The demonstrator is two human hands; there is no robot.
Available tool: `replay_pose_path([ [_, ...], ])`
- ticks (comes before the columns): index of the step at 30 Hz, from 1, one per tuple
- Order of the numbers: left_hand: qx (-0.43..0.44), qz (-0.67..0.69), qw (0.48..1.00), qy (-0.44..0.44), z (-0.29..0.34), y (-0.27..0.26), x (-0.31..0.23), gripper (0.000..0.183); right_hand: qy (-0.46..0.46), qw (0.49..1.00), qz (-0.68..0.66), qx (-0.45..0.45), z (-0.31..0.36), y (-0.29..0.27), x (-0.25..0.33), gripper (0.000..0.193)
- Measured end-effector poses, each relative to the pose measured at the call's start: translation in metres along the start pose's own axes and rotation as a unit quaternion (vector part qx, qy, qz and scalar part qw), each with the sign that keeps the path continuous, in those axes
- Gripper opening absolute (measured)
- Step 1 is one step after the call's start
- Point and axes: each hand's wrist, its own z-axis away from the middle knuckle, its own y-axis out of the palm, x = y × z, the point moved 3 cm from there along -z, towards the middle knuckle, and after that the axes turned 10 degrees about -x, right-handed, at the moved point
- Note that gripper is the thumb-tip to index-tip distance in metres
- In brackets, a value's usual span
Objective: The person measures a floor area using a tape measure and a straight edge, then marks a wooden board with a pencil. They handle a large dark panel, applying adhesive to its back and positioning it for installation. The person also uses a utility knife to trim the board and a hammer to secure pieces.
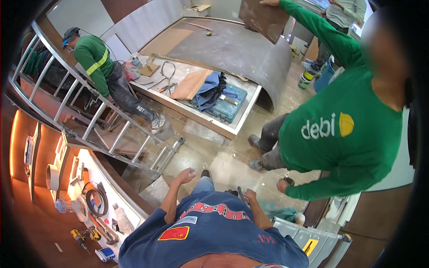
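Note:
In front of my body my left hand is raised over the tiled floor, its fingers stretched out and holding nothing visible. To the right, at waist height, my right hand is closed around a slim dark tool, whose kind is too small to make out. Close on my right stands a co-worker in a green shirt. One of that person's hands touches a brown board, and the other holds a small dark object.
An aluminium ladder leans across the left, by another worker. Ahead, a white-edged platform bears a teal tool case and a curved grey sheet. A white counter at left holds tools; a drill lies nearby.

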Motion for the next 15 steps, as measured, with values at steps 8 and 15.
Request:
replay_pose_path([
  [8,-0.07,0.066,0.99,-0.103,-0.009,-0.072,0.136,0.05,0.0,0.96,0.275,-0.046,-0.067,0.263,0.076,0.02],
  [15,-0.172,0.075,0.976,-0.113,-0.093,-0.216,0.188,0.051,-0.117,0.948,0.294,0.027,-0.178,0.575,0.171,0.027],
])
